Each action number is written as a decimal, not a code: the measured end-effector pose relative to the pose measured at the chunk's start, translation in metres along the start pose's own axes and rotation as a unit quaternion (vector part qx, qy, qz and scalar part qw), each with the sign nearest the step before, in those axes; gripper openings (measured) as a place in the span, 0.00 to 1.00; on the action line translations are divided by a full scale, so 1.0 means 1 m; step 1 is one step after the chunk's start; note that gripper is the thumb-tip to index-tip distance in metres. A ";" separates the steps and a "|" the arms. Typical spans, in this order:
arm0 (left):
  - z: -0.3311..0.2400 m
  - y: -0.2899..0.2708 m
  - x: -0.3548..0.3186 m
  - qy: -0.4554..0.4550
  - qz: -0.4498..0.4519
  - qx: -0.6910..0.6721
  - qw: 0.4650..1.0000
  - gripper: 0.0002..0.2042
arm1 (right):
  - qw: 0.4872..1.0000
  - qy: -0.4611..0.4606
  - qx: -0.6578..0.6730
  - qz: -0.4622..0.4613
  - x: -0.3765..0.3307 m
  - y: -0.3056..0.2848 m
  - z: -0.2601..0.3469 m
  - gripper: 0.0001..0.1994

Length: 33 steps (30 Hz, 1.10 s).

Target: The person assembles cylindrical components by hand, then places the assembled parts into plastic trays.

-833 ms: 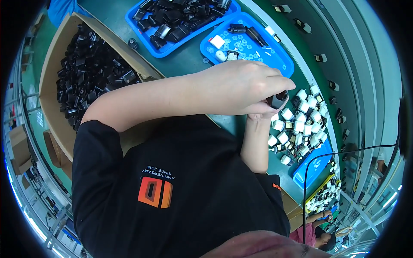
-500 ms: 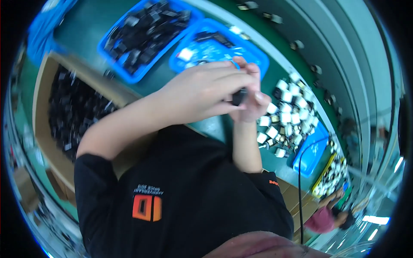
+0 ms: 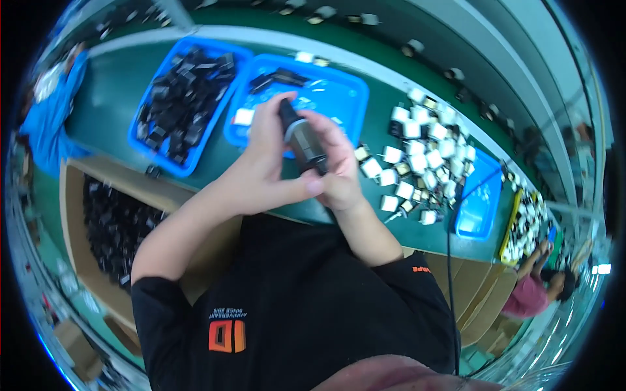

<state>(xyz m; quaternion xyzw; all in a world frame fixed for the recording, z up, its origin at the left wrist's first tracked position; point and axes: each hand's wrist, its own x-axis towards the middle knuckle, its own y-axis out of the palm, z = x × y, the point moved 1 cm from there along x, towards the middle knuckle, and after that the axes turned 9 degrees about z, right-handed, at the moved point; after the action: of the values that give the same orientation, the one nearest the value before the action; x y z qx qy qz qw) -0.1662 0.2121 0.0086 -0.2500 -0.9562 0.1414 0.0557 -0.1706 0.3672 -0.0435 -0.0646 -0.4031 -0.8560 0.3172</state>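
Both hands hold a dark, cylinder-like tool [image 3: 304,143] with a tapered black nose and a pale ring. It resembles an electric screwdriver, but I cannot tell for sure. My left hand [image 3: 264,153] wraps the nose side, its thumb stretched across below the tool. Fingers of my right hand [image 3: 342,159] curl around the body from the right, near its lower end. A thin dark line, possibly a cord, shows by the right wrist. Behind the hands lies a blue tray [image 3: 357,98] with long black pieces [image 3: 277,79], small clear bits and a white block [image 3: 243,117].
A blue tray [image 3: 135,124] of black plastic parts stands at left, above a cardboard box [image 3: 72,215] full of similar parts. White blocks [image 3: 417,156] lie heaped at right, by another blue tray [image 3: 479,225]. A black cord [image 3: 449,293] hangs nearby. A person [image 3: 525,296] sits far right.
My hands have moved left and turned, so the dark tool, mostly hidden between them before, now shows lengthwise. The view has shifted too.
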 end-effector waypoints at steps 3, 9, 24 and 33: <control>0.008 0.003 0.008 0.085 -0.038 0.148 0.985 0.54 | 0.997 0.000 0.017 -0.079 -0.004 -0.005 -0.007 0.43; 0.005 0.004 0.002 0.062 -0.048 0.224 0.971 0.54 | 0.989 -0.011 0.115 -0.088 0.003 0.017 -0.012 0.44; 0.015 -0.004 0.005 0.099 -0.054 0.171 0.979 0.50 | 0.994 -0.047 -0.102 -0.007 0.024 -0.021 0.002 0.36; -0.037 -0.054 -0.037 0.082 -0.136 0.324 0.933 0.46 | 0.531 0.212 -0.792 -0.214 0.092 -0.332 0.145 0.26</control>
<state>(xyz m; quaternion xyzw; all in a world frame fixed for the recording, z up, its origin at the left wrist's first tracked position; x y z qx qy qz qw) -0.1527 0.1582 0.0588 -0.0970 -0.8754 0.4139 0.2301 -0.4617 0.5855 -0.1282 -0.0180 0.5170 -0.8556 0.0198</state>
